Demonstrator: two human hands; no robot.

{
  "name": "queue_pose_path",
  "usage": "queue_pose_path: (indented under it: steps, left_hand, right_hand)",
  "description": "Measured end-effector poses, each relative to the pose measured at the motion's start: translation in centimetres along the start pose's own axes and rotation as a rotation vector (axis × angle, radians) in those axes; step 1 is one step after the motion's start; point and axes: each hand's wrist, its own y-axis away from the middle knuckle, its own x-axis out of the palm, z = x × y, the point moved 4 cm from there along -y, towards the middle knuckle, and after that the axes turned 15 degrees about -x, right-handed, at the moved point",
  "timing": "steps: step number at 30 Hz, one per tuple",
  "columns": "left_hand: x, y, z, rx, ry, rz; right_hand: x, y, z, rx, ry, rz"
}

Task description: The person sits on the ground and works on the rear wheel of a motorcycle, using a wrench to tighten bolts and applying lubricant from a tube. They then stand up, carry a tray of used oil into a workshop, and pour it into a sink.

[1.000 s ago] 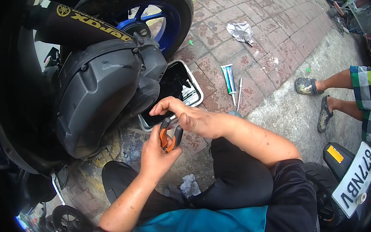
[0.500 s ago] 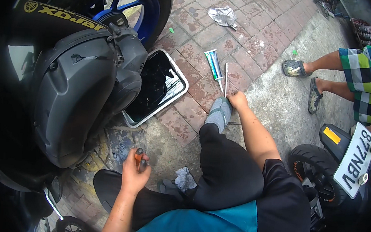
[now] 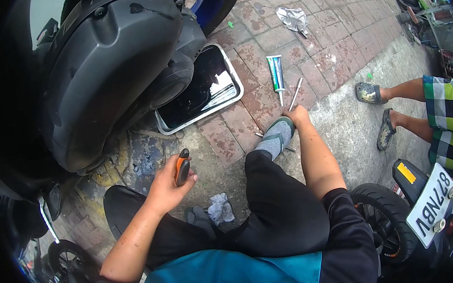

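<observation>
- Orange-and-black-handled hand tool [image 3: 182,171], on the near side of the pale-rimmed rectangular tray [image 3: 207,115]: probably stiff; best held by its handles.
- Left hand [image 3: 167,186]: closed around it.
- Slender silver metal rod [image 3: 296,93], right of the tray: probably rigid, light; best taken mid-shaft.
- Right hand [image 3: 298,115]: at the rod's near end; closure cannot be told.

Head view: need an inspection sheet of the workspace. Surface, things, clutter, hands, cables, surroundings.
Surface: blotchy brick pavers meeting grey concrete.
Things: orange-and-black-handled tool, far end hidden; slim metal rod; tube beside it; tray holding dark liquid, next to a grey engine casing.
Clutter: crumpled rag beyond the tube; second rag low in view.
Hands: left hand closed around the tool; right hand at the rod's near end, grip unclear.
Cables: nothing seen.
Surroundings: bystander's legs and motorcycle wheel, both at right.
</observation>
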Motion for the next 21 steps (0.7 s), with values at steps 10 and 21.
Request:
queue_pose_path:
  steps: [10, 21]
  left_hand:
    - [1.1, -3.6, 2.4, 0.002, 0.088, 0.088]
    - [4.0, -6.5, 0.1, 0.093, 0.410, 0.228]
  right_hand:
    - [0.2, -0.5, -4.1, -0.065, 0.071, -0.310]
    - [-19.1, 9.6, 11.8, -0.392, -0.663, -0.432]
